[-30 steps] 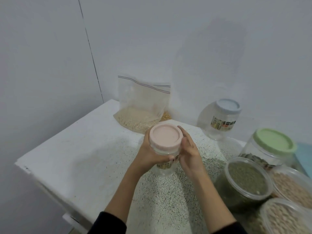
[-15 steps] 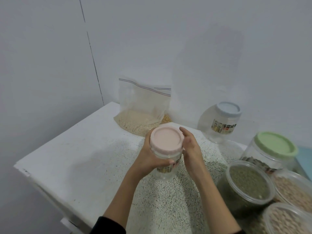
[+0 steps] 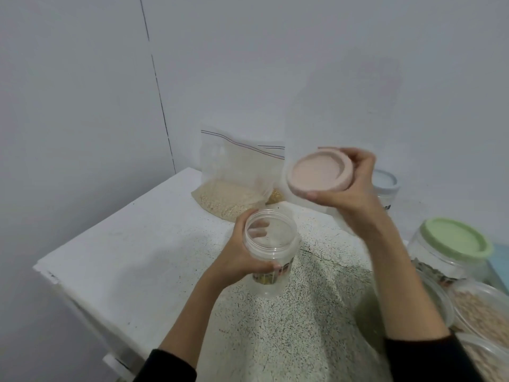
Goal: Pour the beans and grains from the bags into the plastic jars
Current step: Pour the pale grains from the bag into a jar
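Lid (image 3: 316, 176) off and pinched by its rim in your raised right hand (image 3: 348, 186), set it aside and keep your left hand (image 3: 239, 257) wrapped round the open jar (image 3: 271, 249) below — bag (image 3: 234, 177) waits just beyond — though whether the jar touches the table (image 3: 124, 244) is unclear, and your right arm blurs.

No text, brand or number can be read anywhere in the frame. The open clear jar (image 3: 271, 253) at centre carries a printed label band (image 3: 271, 275) low on its side, partly covered by the fingers (image 3: 268, 267) of the left hand; it shows only blurred colours. The blue-lidded jar (image 3: 385, 188) at centre right and the green-lidded jar (image 3: 451, 249) at right also bear label strips, too blurred and hidden to make out. The zip bag (image 3: 237, 172) shows only coloured seal lines.
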The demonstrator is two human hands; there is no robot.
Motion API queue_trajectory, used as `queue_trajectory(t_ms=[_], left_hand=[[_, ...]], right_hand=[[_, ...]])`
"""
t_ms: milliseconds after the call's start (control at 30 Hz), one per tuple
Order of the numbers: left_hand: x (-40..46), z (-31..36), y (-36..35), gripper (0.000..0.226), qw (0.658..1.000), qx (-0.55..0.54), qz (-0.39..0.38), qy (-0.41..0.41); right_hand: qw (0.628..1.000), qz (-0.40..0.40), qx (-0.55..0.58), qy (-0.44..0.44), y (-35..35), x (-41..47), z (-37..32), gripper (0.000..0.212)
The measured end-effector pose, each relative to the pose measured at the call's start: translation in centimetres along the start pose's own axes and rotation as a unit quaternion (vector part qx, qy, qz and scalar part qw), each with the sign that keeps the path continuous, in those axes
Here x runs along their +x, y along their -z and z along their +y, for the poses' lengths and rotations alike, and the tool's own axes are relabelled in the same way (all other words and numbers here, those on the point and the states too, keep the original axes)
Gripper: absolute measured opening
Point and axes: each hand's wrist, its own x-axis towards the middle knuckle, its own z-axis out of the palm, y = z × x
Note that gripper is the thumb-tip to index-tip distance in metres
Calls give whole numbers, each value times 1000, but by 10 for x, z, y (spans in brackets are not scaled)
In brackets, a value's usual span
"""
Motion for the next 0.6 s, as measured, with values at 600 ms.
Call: queue_trajectory(t_ms=[600], left_hand=[[-10,12,18,114,997,18,-52,55]], right_hand=[[611,-399,-647,-221,-33,-18,128,120]])
